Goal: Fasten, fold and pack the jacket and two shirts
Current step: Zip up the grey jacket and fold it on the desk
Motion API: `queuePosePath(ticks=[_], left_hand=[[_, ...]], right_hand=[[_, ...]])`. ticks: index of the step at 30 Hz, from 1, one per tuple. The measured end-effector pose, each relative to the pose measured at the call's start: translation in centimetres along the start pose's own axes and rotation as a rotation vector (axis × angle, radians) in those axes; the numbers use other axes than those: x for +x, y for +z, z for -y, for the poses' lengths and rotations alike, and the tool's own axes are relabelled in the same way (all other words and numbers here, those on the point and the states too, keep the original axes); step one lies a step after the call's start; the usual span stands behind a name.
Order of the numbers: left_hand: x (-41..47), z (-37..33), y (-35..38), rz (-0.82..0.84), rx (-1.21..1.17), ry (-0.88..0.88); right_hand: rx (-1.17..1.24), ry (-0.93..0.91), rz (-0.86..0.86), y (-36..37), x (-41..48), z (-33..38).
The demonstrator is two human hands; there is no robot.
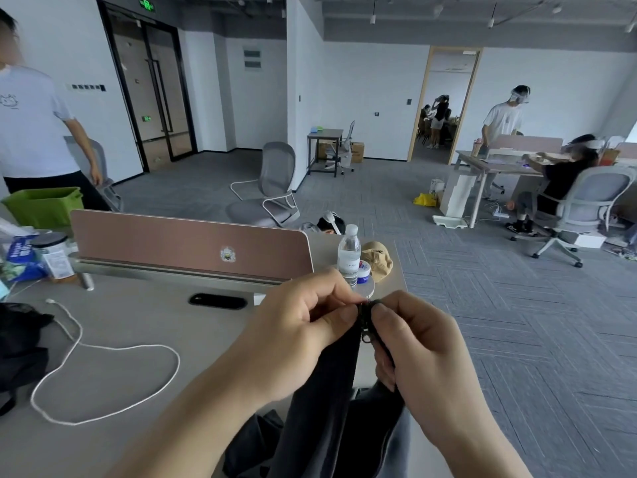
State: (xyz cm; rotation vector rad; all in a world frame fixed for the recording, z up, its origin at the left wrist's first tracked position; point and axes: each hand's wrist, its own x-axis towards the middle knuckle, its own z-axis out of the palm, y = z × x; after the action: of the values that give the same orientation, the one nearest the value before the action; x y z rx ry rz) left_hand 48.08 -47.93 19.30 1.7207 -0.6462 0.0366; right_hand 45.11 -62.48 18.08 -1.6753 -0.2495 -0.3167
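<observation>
Desk (138, 391): fills the lower left of the frame, with a white cord (103, 353) looped on it.
Jacket (320, 426): dark, hangs from both hands at lower centre. Its lower part is bunched at the bottom edge of the frame.
Dark bundle (20, 346): on the desk at the left edge. It may be a shirt; cannot tell.
Left hand (303, 326): fingers curled, thumb and forefinger pinching the left front edge of the jacket.
Right hand (413, 339): fingers curled, pinching the right zip edge.
Zip pull (366, 337): dangles between the two hands, just below the fingertips. The two jacket edges part beneath it.
Step (judged): fastening, with the zip ends being mated. Folding and packing not yet begun.
Next move (judged): needs both ends level and seated, one hand anchoring the base, the other drawing the pull along the teeth.
</observation>
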Motion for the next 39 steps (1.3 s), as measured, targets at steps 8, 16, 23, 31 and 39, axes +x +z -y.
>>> queuePosePath(ticks=[8,16,23,31,39], left_hand=[[-0.2,0.7,0.4,0.051,-0.051,-0.037],[0.5,0.0,1.7,-0.121,-0.082,-0.029],[-1.0,-0.3,2.5,-0.161,-0.320,0.062],[-1.1,1.4,0.6,-0.064,0.064,-0.047],[-1.8,1.3,0.1,0.006,0.275,0.022]], right_hand=[[-0.201,0.080,0.205,-1.8,0.7,1.4],[0.150,0.038,-0.112,0.3,0.1,0.2],[0.053,-0.036,-0.111,0.9,0.5,0.4],[0.025,0.189,0.189,-1.0,1.1,0.4],[0.136,0.379,0.188,-1.3,0.9,0.4]])
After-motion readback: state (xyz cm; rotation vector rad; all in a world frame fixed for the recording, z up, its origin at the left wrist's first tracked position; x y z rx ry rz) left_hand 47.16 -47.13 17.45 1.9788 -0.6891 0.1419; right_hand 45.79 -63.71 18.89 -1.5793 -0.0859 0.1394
